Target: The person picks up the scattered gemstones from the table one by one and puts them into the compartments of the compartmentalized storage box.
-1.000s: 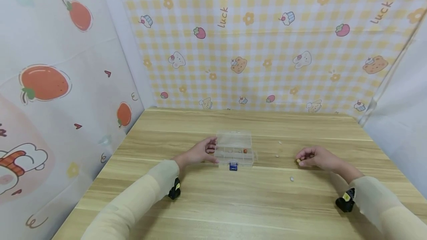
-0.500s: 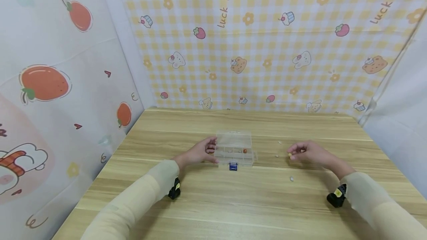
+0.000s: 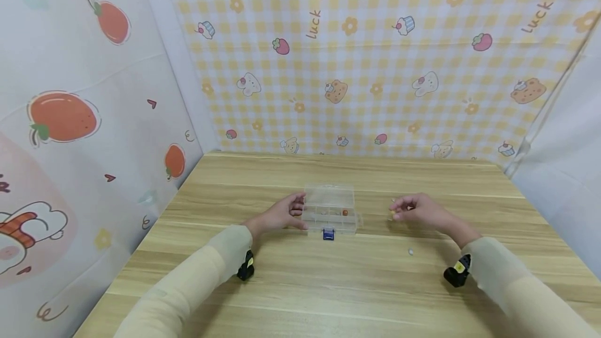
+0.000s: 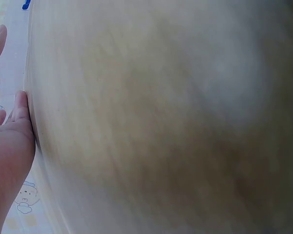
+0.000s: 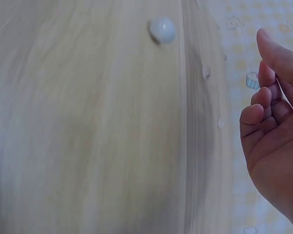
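Note:
A clear plastic compartment box (image 3: 328, 197) stands with its lid raised and a blue latch (image 3: 328, 234) at its front. An orange-red bead-like piece (image 3: 345, 212) lies in a right-hand compartment, with small pale bits in other compartments. My left hand (image 3: 279, 214) holds the box's left side, thumb at the front corner and curled fingers farther back. To the right of the box, my right hand (image 3: 420, 210) pinches a small yellow bead-like piece (image 3: 392, 213) between thumb and fingers. In the right wrist view the yellow piece cannot be seen.
A shiny whitish piece (image 5: 162, 30) rests on the wood-grain table (image 3: 300, 286), nearer than my right hand. Two small pale pieces, one of them here (image 5: 206, 72), lie farther back. Printed cloth (image 3: 366, 113) hangs behind the table.
My right hand has moved left and slightly back toward the box with the yellow piece, now partly covering the far pale pieces. The left hand and box have stayed still.

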Tool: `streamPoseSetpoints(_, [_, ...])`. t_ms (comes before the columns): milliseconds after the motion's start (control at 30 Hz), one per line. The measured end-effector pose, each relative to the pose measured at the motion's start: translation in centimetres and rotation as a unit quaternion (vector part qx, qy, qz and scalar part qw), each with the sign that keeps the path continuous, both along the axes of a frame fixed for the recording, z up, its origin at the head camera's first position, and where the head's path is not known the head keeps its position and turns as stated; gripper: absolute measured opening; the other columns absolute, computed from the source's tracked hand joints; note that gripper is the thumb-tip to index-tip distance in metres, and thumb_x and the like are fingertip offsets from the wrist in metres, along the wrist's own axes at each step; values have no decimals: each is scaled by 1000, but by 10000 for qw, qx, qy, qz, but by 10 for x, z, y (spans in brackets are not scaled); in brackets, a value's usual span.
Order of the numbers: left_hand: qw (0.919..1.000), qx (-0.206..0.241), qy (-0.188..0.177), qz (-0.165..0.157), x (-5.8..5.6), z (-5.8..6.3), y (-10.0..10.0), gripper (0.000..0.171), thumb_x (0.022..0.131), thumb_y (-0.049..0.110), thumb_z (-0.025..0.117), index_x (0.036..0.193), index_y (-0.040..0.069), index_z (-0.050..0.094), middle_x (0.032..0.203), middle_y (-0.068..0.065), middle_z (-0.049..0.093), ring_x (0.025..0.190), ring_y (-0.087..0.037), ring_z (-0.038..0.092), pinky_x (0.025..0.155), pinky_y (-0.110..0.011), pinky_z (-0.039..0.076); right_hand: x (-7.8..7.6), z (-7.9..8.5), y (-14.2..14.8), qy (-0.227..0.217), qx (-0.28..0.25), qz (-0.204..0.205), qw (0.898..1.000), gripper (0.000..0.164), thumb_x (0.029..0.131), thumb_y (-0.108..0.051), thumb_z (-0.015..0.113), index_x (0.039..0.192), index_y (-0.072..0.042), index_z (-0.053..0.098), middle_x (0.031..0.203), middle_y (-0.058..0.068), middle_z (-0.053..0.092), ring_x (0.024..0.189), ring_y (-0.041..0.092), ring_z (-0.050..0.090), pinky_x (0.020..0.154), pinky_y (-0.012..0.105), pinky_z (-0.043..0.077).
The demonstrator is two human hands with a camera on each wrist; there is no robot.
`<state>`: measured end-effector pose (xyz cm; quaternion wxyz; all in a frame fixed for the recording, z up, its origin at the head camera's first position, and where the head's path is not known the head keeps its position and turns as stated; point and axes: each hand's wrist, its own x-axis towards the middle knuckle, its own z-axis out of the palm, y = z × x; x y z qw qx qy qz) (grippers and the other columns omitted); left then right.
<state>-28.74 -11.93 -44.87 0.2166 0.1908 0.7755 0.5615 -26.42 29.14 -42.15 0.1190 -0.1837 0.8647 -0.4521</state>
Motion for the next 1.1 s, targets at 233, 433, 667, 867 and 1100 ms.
streamPoseSetpoints(233, [10000, 9, -35, -37, 1, 0, 0, 96, 79, 1, 80, 153, 2, 19, 149, -17, 35, 132, -31, 40, 109, -36, 38, -5, 0, -15, -52, -134, 62, 9999, 33, 86, -19, 75, 111, 2, 68, 95, 10, 65, 82, 22, 53, 66, 28, 48])
streamPoseSetpoints(433, [10000, 38, -51, -5, 0, -2, 0, 98, 77, 1, 81, 153, 1, 19, 148, -17, 36, 131, -32, 41, 108, -37, 38, -8, 1, -27, -60, -317, 195, 9993, 32, 87, -15, 73, 111, 5, 67, 92, 11, 62, 80, 22, 55, 64, 29, 52])
streamPoseSetpoints(667, [10000, -4, -29, 6, -1, -2, 0, 98, 77, 1, 81, 153, 2, 19, 148, -16, 36, 131, -31, 42, 108, -36, 39, -12, 2, -43, 1, -404, 262, 9988, 30, 87, -13, 73, 110, 5, 67, 90, 8, 62, 78, 20, 53, 62, 27, 50])
streamPoseSetpoints(867, [10000, 68, 40, -21, -1, -2, 0, 97, 77, -1, 81, 152, -1, 20, 147, -19, 36, 130, -32, 42, 108, -36, 39, -16, 4, -61, -40, -484, 331, 9983, 28, 85, -11, 74, 109, 3, 68, 96, 9, 64, 81, 21, 52, 65, 26, 49])
streamPoseSetpoints(1100, [10000, 63, 10, -8, 0, 0, 0, 98, 76, 1, 82, 153, 0, 20, 148, -18, 36, 130, -32, 41, 108, -37, 39, -18, 8, -84, 50, -476, 416, 9980, 23, 85, -8, 74, 105, 1, 70, 102, 9, 66, 79, 20, 51, 65, 25, 46])
